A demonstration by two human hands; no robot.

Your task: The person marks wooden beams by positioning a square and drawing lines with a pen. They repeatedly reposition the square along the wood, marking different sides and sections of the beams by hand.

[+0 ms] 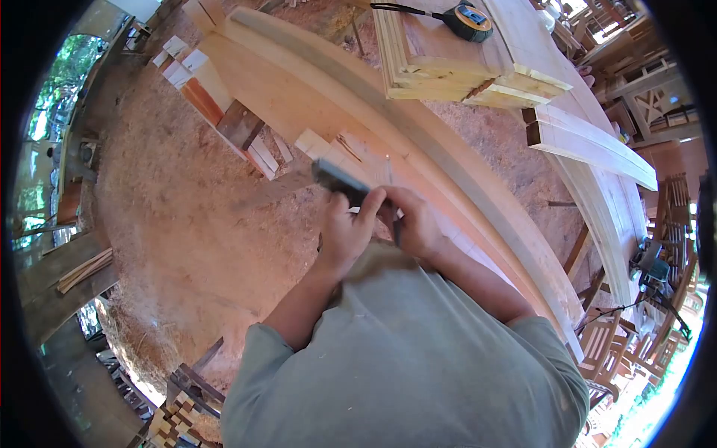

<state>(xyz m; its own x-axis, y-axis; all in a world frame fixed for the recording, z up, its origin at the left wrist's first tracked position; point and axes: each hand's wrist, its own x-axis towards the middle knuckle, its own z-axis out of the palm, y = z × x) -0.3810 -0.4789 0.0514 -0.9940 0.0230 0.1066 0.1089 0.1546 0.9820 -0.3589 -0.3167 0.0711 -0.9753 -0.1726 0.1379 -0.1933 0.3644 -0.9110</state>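
Grey-green shirt (418, 351) nearest. Two hands just ahead, paired close, probably for control: left hand (346, 235) has fingers clasped on one dark block (340, 179); right hand (420, 226) curls round one slim dark piece (396, 233), type unclear. Block juts forward, short of one long curved beam (463, 175). Farther, one tape measure (470, 22) lies atop stacked planks (441, 75), perhaps kept handy; apparently two narrow bars (590, 145) adjoin.

The grey-green shirt (418, 366) has 2 short sleeves (263, 357).
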